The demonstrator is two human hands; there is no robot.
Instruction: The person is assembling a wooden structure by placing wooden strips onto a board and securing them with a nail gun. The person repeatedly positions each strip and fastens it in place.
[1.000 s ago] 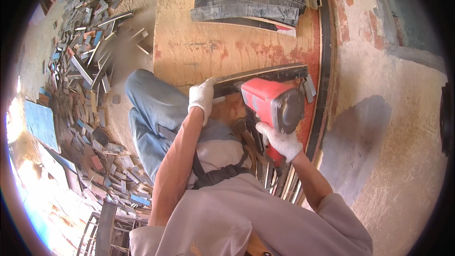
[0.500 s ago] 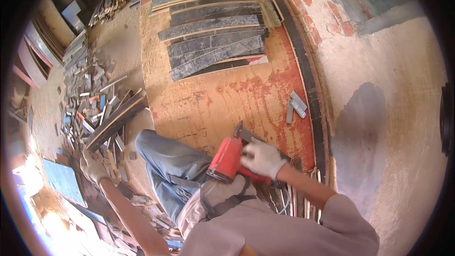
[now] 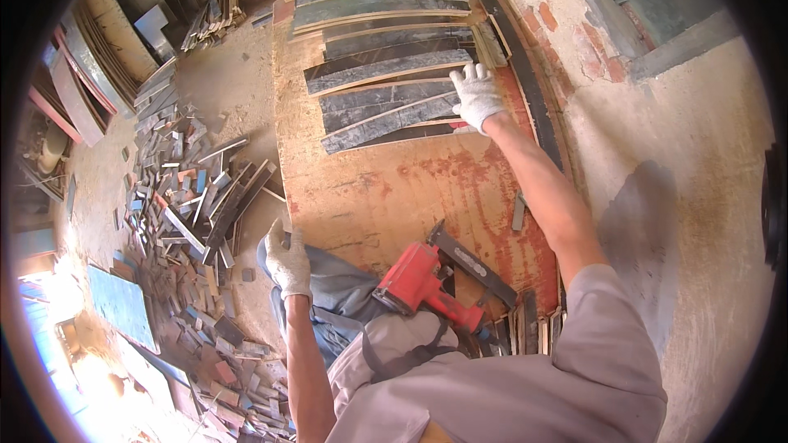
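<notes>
Boards [image 3: 386,107], dark-faced with pale edges, lie in a row of overlapping strips at 12 o'clock on a red-stained plywood sheet [image 3: 369,189]. At 1 o'clock the gloved right hand [image 3: 478,98] reaches over their right-hand ends, its fingers splayed and grasping nothing; whether they touch the wood I cannot tell. The gloved left hand [image 3: 287,261] is at 8 o'clock, over the jeans-clad leg [image 3: 328,287], thumb and fingers loosely parted and released; contact with the leg is unclear. Between 5 and 6 o'clock, close to the lap, lies a red nail gun [image 3: 414,279], its black magazine slanting toward 4 o'clock, near some narrow strips [image 3: 532,324]. A small grey offcut [image 3: 519,211] sits at 3 o'clock, beside the right forearm. Mixed scraps [image 3: 176,230] heap the floor at 9 o'clock, with a blue panel [image 3: 123,305] farther out, toward 8 o'clock.
</notes>
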